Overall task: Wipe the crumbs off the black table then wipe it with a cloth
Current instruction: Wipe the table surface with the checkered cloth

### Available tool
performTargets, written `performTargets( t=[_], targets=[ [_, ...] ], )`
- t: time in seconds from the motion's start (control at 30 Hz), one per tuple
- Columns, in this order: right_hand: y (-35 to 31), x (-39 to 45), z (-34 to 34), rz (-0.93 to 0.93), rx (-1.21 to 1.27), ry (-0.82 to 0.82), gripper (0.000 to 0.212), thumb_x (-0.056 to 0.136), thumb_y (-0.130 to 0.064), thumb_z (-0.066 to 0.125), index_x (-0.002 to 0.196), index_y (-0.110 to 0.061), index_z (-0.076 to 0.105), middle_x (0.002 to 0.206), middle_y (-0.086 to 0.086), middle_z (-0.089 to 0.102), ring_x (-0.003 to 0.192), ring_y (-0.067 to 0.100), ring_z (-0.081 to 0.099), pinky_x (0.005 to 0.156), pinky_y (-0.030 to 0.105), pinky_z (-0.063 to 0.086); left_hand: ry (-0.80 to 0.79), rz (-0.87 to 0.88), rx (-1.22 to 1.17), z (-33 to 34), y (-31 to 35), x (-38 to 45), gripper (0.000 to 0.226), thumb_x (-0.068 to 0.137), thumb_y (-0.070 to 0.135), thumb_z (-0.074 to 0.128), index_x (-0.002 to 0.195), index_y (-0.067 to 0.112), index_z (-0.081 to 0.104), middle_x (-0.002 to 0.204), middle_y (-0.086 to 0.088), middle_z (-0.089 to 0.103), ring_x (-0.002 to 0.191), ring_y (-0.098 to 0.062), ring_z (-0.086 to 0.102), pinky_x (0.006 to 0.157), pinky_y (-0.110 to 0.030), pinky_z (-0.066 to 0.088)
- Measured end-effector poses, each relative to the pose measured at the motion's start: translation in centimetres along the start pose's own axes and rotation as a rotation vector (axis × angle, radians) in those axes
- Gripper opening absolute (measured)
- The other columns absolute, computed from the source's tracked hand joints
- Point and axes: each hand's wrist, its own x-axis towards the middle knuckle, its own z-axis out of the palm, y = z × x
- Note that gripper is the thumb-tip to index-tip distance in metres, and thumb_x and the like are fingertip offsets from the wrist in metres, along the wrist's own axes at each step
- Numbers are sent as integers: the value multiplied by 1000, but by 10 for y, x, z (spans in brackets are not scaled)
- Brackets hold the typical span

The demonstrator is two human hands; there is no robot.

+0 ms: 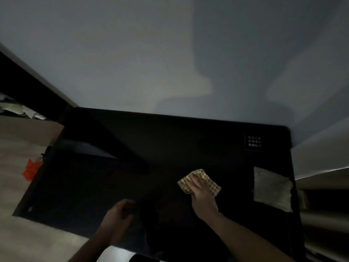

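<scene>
The black table (132, 182) fills the lower middle of the head view, glossy and dim. A yellow checked cloth (206, 179) lies flat on it, right of centre. My right hand (201, 188) presses down on that cloth with the fingers spread over it. My left hand (120, 212) hovers over the table's near part, fingers curled loosely; whether it holds anything is unclear in the dark. A second, grey cloth (272, 188) lies flat near the table's right edge. No crumbs can be made out in this light.
A pale wall (170, 63) rises right behind the table's far edge. A small white-lettered label (254, 143) sits at the table's far right corner. An orange bag (32, 169) lies on the floor at the left. A light shelf (324, 186) stands beside the table's right edge.
</scene>
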Motion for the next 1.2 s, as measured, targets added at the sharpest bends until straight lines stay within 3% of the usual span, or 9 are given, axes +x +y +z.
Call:
performTargets(
  t=[0.17, 0.3, 0.4, 0.5, 0.57, 0.7, 0.87, 1.0, 1.2],
  targets=[
    [-35, -25, 21, 171, -96, -51, 61, 107, -23, 42, 164, -29, 23, 174, -9, 6, 162, 18, 0, 131, 34, 2, -34, 148, 23, -20, -42, 17, 47, 79, 8, 73, 92, 50, 57, 104, 13, 70, 98, -3, 68, 93, -30, 55],
    [-83, -53, 49, 431, -69, -33, 65, 108, -39, 36, 166, -27, 9, 173, -5, -10, 161, 24, -8, 130, 38, -2, -84, 229, 34, -43, -82, 34, 49, 79, 8, 73, 91, 51, 55, 110, 13, 64, 99, -5, 64, 88, -23, 47],
    [-126, -60, 81, 574, 20, 15, 70, 103, -54, 25, 166, -26, 12, 174, -1, -5, 161, 30, -6, 131, 44, 3, -118, 246, 29, -62, -115, 41, 44, 80, 10, 71, 91, 49, 55, 113, 9, 63, 103, -10, 65, 89, -27, 50],
    [-158, -65, 109, 424, -114, -42, 71, 99, -49, 15, 160, -20, 35, 173, 9, 12, 158, 38, -15, 128, 52, 0, -123, 213, 27, -82, -150, 40, 37, 81, 9, 69, 98, 40, 59, 110, 8, 62, 101, -12, 64, 90, -29, 50],
    [-173, -70, 108, 426, -117, -81, 60, 108, -40, 23, 164, -18, 23, 169, -1, -7, 157, 34, -22, 129, 49, -5, -128, 180, 26, -90, -173, 39, 39, 79, 11, 70, 96, 43, 59, 108, 8, 67, 99, -11, 66, 90, -32, 54],
    [-168, -73, 102, 559, -39, 23, 76, 104, -47, 44, 166, -30, 5, 174, 0, -12, 160, 29, -13, 130, 50, 5, -120, 119, 49, -101, -205, 33, 34, 79, 15, 70, 95, 43, 59, 103, 7, 70, 94, -11, 69, 82, -31, 55],
    [-146, -69, 111, 554, -101, -29, 82, 102, -57, 41, 165, -30, -5, 172, 2, -23, 159, 32, -20, 127, 59, 0, -82, 22, 80, -102, -227, 32, 26, 81, 17, 69, 100, 35, 65, 102, 7, 71, 87, -9, 69, 81, -33, 57],
    [-162, -60, 129, 555, -112, 48, 83, 104, -54, 38, 166, -22, -7, 172, 9, -20, 159, 31, -21, 130, 52, -3, -69, 1, 109, -109, -238, 40, 26, 84, 21, 67, 109, 29, 68, 105, 6, 71, 91, -12, 69, 81, -33, 56],
    [-195, -34, 145, 560, -142, 31, 91, 99, -64, 37, 165, -18, -4, 173, 11, -16, 159, 31, -17, 129, 47, -7, -43, -1, 120, -144, -256, 60, 29, 82, 23, 72, 110, 28, 68, 104, 7, 71, 92, -13, 69, 80, -34, 57]
  ],
)
